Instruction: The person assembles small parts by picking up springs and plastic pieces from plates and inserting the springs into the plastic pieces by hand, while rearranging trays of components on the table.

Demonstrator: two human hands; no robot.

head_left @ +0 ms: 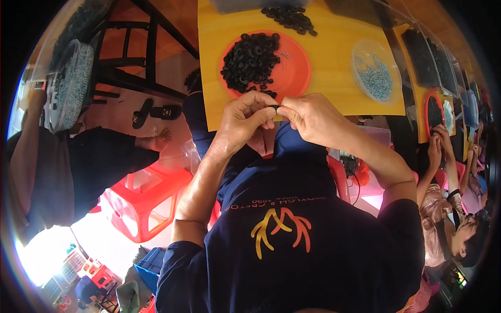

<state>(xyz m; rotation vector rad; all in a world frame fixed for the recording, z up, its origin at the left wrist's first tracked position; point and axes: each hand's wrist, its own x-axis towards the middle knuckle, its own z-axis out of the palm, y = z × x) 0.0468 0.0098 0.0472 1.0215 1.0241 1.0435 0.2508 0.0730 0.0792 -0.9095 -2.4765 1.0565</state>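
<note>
Just past the near edge of the table, my left hand (244, 119) pinches a small black round part (275, 107) between thumb and fingers. My right hand (316, 117) meets it from the other side, thumb and forefinger pressed together against the part. Anything else inside that right pinch is hidden. Beyond the hands, an orange-red round plate (295, 73) carries a heap of black ring-like parts (250, 57). A few small silvery screw-like pieces (284, 57) lie on the plate beside the heap.
A clear round tub (357, 73) of silvery small pieces stands right on the yellow tabletop (334, 57). More black parts (289, 18) lie at the back. Red plastic stool (148, 198) and black metal frame (151, 47) are at left. Co-workers sit on both sides.
</note>
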